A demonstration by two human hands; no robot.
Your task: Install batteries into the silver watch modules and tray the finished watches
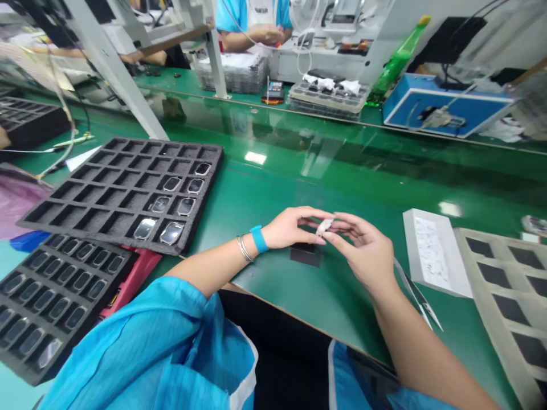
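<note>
My left hand (pixel 290 228) and my right hand (pixel 363 245) meet above the green table, fingers pinched together on a small pale piece (pixel 323 226) held between them. A blue band and thin bracelets sit on my left wrist. Under the hands a small dark square (pixel 305 254) lies on the table. To the left is a black foam tray (pixel 85 199) with several clear glossy parts (pixel 171 232) in its near pockets. A second black tray (pixel 25 336), nearly full of such parts, lies closer to me.
A white tray (pixel 482 267) with dark pockets and a white block (pixel 431 250) stand at the right. Across the table another person in blue works beside clear tray stacks (pixel 329 94), a blue box (pixel 444 105) and a green bottle (pixel 397 60). A metal frame leg (pixel 115 74) rises at the left.
</note>
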